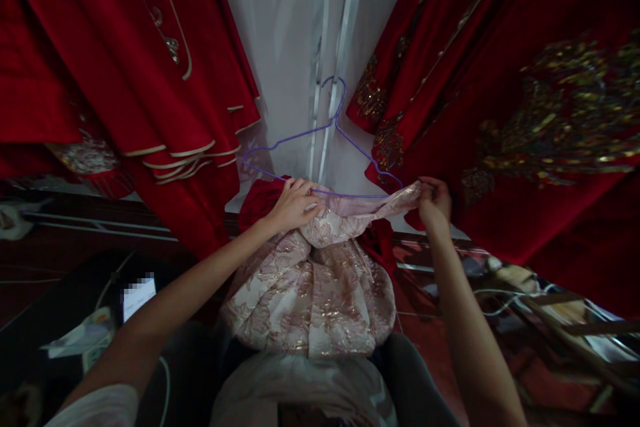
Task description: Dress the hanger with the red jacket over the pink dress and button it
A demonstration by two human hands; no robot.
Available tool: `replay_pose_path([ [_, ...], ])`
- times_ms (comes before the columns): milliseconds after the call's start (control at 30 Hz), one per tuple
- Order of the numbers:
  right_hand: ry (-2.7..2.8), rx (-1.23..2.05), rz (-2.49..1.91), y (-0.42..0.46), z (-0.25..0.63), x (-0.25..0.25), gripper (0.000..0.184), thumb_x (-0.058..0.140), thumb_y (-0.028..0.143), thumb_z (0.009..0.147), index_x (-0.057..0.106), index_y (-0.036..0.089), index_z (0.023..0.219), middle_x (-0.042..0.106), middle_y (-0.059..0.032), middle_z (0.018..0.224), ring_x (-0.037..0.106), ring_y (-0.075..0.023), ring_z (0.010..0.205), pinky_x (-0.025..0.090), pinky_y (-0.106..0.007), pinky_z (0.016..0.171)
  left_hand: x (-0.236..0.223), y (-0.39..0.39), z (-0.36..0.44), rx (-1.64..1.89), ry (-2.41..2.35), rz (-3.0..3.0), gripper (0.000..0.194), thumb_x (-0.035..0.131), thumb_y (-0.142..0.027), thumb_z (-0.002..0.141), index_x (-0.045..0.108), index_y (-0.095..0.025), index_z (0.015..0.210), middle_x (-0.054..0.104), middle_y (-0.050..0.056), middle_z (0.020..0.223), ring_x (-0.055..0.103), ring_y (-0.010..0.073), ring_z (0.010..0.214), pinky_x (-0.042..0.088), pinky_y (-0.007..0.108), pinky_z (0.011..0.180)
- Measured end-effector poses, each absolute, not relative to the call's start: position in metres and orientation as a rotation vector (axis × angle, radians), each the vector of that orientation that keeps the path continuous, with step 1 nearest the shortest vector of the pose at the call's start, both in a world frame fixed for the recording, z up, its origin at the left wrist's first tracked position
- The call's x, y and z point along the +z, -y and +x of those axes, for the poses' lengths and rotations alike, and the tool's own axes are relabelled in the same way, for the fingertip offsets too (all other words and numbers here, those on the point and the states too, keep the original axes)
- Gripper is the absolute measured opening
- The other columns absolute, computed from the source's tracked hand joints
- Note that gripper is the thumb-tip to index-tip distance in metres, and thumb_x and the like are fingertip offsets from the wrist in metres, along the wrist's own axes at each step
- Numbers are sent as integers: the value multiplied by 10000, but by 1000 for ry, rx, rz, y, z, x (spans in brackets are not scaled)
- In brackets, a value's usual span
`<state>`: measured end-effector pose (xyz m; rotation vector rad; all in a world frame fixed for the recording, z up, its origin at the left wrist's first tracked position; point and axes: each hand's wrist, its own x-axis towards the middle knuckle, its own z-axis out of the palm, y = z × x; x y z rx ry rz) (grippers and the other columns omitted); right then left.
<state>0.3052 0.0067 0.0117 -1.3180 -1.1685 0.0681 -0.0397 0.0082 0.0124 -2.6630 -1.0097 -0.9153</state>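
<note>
The left hand point(296, 205) is gripping the brocade garment point(311, 287), the right hand point(436, 203) pinching its right end; I'd be keeping tension even along the purple hanger point(335, 119).

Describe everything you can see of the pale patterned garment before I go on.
The pale patterned garment is pinkish-cream, with a raised-looking floral pattern and shiny gold glints, like brocade. A band with a plainer pink inner side runs along its top; below, the cloth falls in full, rounded folds, bunched above the person's lap. The left hand grips the top edge, and the right hand pinches the band's far end. The purple hanger's lower bar crosses the band; whether they are fastened together I cannot tell.
</note>
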Motion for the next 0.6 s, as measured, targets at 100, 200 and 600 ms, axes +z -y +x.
replay_pose_path([
  [100, 1226, 135, -1312, -3, 296, 18, 214, 476, 285, 802, 592, 177, 946, 626, -68, 876, 575, -190, 774, 467, -347, 731, 10, -9, -36, -935, 1024, -2667, 244, 529, -376, 871, 694, -221, 779, 582, 53, 972, 461, 220, 965, 290, 432, 911],
  [200, 1287, 179, -1274, -1, 288, 22, 215, 503, 317, 803, 587, 183, 950, 623, -63, 884, 572, -185, 775, 468, -344, 739, 9, -9, -33, -944, 1025, -2664, 246, 524, -376, 873, 695, -224, 781, 580, 50, 969, 462, 216, 955, 290, 431, 912],
  [600, 1098, -59, -1362, -6, 311, 5, 165, 456, 198, 739, 533, 182, 884, 584, -51, 839, 557, -176, 754, 451, -343, 745, 13, -6, -42, -909, 1023, -2641, 215, 523, -358, 870, 703, -241, 863, 580, 54, 1015, 454, 227, 990, 293, 441, 905],
])
